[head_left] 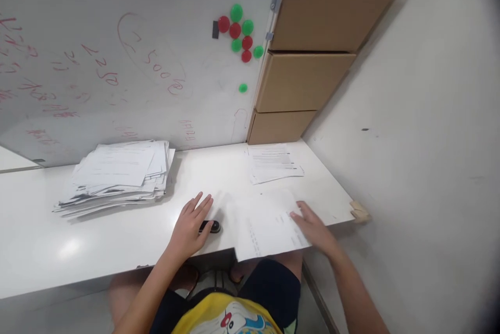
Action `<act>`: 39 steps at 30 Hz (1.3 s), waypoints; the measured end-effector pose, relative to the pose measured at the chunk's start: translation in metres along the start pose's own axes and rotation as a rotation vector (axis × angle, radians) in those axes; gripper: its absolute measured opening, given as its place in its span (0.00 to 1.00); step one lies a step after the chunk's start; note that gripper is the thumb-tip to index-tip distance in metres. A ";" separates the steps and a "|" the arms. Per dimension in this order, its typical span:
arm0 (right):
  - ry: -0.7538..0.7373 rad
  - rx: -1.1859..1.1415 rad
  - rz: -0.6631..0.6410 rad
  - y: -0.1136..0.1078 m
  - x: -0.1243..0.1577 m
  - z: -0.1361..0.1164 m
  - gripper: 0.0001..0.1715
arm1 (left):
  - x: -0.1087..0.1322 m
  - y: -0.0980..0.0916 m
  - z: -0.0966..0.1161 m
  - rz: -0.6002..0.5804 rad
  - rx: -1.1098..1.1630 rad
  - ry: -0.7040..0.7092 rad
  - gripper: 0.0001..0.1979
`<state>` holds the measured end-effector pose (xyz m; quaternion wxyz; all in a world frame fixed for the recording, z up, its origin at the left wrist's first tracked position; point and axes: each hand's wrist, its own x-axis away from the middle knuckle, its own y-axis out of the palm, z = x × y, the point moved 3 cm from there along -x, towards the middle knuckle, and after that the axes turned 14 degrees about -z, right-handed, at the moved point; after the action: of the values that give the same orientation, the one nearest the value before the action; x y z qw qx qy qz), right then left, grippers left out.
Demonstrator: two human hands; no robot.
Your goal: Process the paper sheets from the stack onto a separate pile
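My left hand (192,224) lies flat on the white table (97,240) with fingers stretched out, resting over a small black object (213,227), perhaps a stapler or pen. My right hand (312,227) rests with fingers spread on the right edge of a printed paper sheet (265,224) that overhangs the table's front edge. The sheet looks blurred.
A thick untidy stack of papers (117,175) sits at the back left. A smaller pile of printed sheets (273,162) lies at the back right. A whiteboard (128,63) with red writing and red and green magnets (240,34) leans behind. Cardboard boxes (312,52) stand stacked by the wall.
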<state>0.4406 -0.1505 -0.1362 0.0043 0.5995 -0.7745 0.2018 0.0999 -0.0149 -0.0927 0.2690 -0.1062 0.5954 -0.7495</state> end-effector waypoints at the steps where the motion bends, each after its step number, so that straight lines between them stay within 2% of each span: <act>1: 0.022 -0.007 0.076 -0.024 -0.009 0.001 0.20 | -0.009 0.002 0.005 0.021 0.013 -0.002 0.30; 4: -0.015 -0.043 0.240 -0.085 -0.054 -0.002 0.20 | -0.054 0.021 0.018 0.017 0.045 -0.019 0.30; 6: -0.072 0.014 0.313 -0.106 -0.096 -0.008 0.20 | -0.094 0.042 0.024 -0.071 0.053 -0.097 0.33; 9: -0.015 0.245 0.322 -0.107 -0.158 -0.012 0.17 | -0.157 0.074 0.027 -0.246 0.015 -0.306 0.45; 12: -0.005 0.335 0.322 -0.096 -0.198 -0.006 0.21 | -0.204 0.094 0.030 -0.295 -0.064 -0.376 0.54; 14: 0.000 0.366 0.330 -0.092 -0.210 0.003 0.28 | -0.221 0.101 0.030 -0.282 -0.073 -0.350 0.55; 17: -0.049 0.395 0.285 -0.090 -0.214 0.017 0.36 | -0.232 0.105 0.026 -0.274 -0.048 -0.311 0.51; 20: -0.115 0.415 0.223 -0.086 -0.214 0.023 0.34 | -0.238 0.107 0.023 -0.295 -0.071 -0.264 0.45; 23: -0.112 0.471 0.250 -0.083 -0.217 0.022 0.31 | -0.241 0.105 0.025 -0.339 -0.097 -0.255 0.43; 26: -0.103 0.514 0.303 -0.083 -0.211 0.017 0.32 | -0.231 0.093 0.026 -0.386 -0.026 -0.316 0.47; 28: -0.104 0.505 0.357 -0.081 -0.191 0.017 0.33 | -0.209 0.074 0.018 -0.355 0.078 -0.336 0.46; 29: -0.122 0.491 0.394 -0.078 -0.174 0.018 0.34 | -0.192 0.059 0.010 -0.300 0.121 -0.331 0.43; 31: -0.189 0.430 0.488 -0.062 -0.126 0.022 0.33 | -0.147 0.024 -0.018 -0.108 0.142 -0.317 0.34; 33: -0.222 0.257 0.625 -0.033 -0.068 0.029 0.30 | -0.094 -0.014 -0.060 0.099 0.031 -0.365 0.26; 34: -0.229 0.157 0.682 -0.014 -0.040 0.032 0.29 | -0.067 -0.032 -0.085 0.204 -0.042 -0.461 0.26; 35: -0.237 0.069 0.673 0.006 -0.016 0.035 0.27 | -0.041 -0.047 -0.110 0.308 -0.116 -0.584 0.28; 36: -0.241 -0.010 0.573 0.029 0.003 0.035 0.26 | -0.018 -0.059 -0.133 0.358 -0.169 -0.687 0.31; 37: -0.240 -0.062 0.435 0.050 0.016 0.033 0.23 | 0.000 -0.068 -0.153 0.372 -0.195 -0.749 0.30; 39: -0.280 -0.128 0.280 0.085 0.034 0.019 0.18 | 0.023 -0.077 -0.178 0.333 -0.203 -0.763 0.23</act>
<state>0.3567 -0.1706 -0.1710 -0.0935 0.5067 -0.8545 0.0653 -0.0258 0.1333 -0.0707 0.5755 -0.3043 0.5330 -0.5404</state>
